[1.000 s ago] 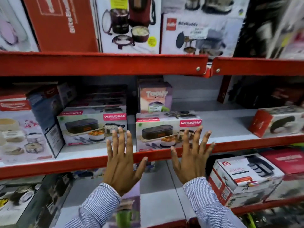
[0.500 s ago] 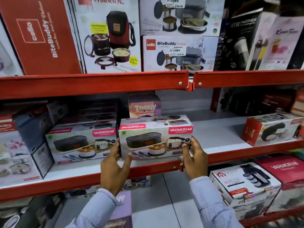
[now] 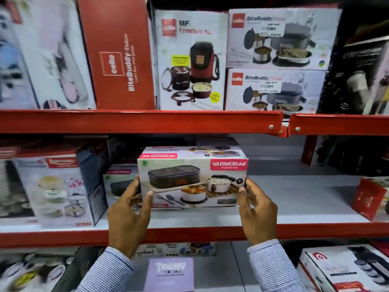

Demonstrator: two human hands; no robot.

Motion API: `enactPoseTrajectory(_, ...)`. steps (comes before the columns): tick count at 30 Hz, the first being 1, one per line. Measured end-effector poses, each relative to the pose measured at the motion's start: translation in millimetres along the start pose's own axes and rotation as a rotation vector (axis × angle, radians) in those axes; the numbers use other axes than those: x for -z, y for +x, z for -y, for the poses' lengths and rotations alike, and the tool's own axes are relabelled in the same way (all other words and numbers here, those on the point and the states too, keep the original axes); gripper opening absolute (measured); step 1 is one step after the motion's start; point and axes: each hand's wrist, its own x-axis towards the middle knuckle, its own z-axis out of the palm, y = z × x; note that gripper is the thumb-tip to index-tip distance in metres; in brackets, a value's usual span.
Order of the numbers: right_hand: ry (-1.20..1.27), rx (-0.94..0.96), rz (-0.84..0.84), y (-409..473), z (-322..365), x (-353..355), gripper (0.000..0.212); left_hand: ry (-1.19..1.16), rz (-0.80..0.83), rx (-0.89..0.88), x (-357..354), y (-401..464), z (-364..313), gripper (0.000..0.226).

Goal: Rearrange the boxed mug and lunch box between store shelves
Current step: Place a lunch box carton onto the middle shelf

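Holding a Varmora lunch box carton (image 3: 192,179) at the centre of the frame, two bare hands are gripping it by its short ends. The left hand (image 3: 128,216) is clamped on the left end, thumb lying across the lower left of the printed front, fingers hidden behind the carton. The right hand (image 3: 257,209) is clamped on the right end, thumb pressing the lower right corner of the front. Both wrists are showing striped shirt cuffs. The carton is sitting level, front face toward the camera, in front of the middle shelf (image 3: 294,230) with its red front rail; whether its base is touching the shelf board is impossible to tell.

Just behind and to the left, a second Varmora carton (image 3: 120,182) is standing on the same shelf, partly covered by the left hand. Farther left, a white box printed with food containers (image 3: 52,190) is standing on that shelf. At the right edge, a red-ended box (image 3: 370,199) is resting on the shelf, well apart from the held carton.

Along the top of the frame, the upper shelf is carrying a red Cello BiteBuddy box (image 3: 117,57) and white Cello lunch box cartons (image 3: 190,60). At the bottom centre, a lilac Toony box (image 3: 169,273) is showing between the forearms, on a lower level.
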Motion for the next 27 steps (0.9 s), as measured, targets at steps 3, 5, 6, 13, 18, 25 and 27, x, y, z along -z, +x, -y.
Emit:
enactPoseTrajectory(3, 0.027, -0.002, 0.043, -10.3, 7.7, -27.3, 0.035, 0.013, -0.033, -0.005, 23.1, 5.5, 20.1, 0.046)
enactPoseTrajectory(5, 0.062, -0.014, 0.078, -19.7, 12.9, -48.2, 0.032, 0.025, -0.058, -0.005, 39.4, 8.8, 34.3, 0.045)
enactPoseTrajectory(6, 0.072, -0.019, 0.096, -24.9, 13.7, -58.4, 0.032, 0.03, -0.06, 0.006, 46.6, 9.9, 39.2, 0.044)
enactPoseTrajectory(13, 0.062, -0.094, 0.244, -56.6, -4.5, -109.1, 0.034, 0.174, -0.043, 0.086, 67.7, 7.0, 88.9, 0.036)
enactPoseTrajectory(18, 0.025, -0.116, 0.269, -65.4, -11.6, -117.4, 0.037, 0.209, 0.013, 0.114, 69.2, 9.0, 108.9, 0.041)
enactPoseTrajectory(25, -0.01, -0.106, 0.288, -61.9, -19.5, -119.8, 0.034, 0.202, 0.096, 0.172, 64.9, 13.3, 118.3, 0.03)
enactPoseTrajectory(27, -0.009, -0.099, 0.29, -62.0, -20.1, -120.2, 0.033, 0.207, 0.098, 0.177, 65.9, 12.5, 119.4, 0.03)
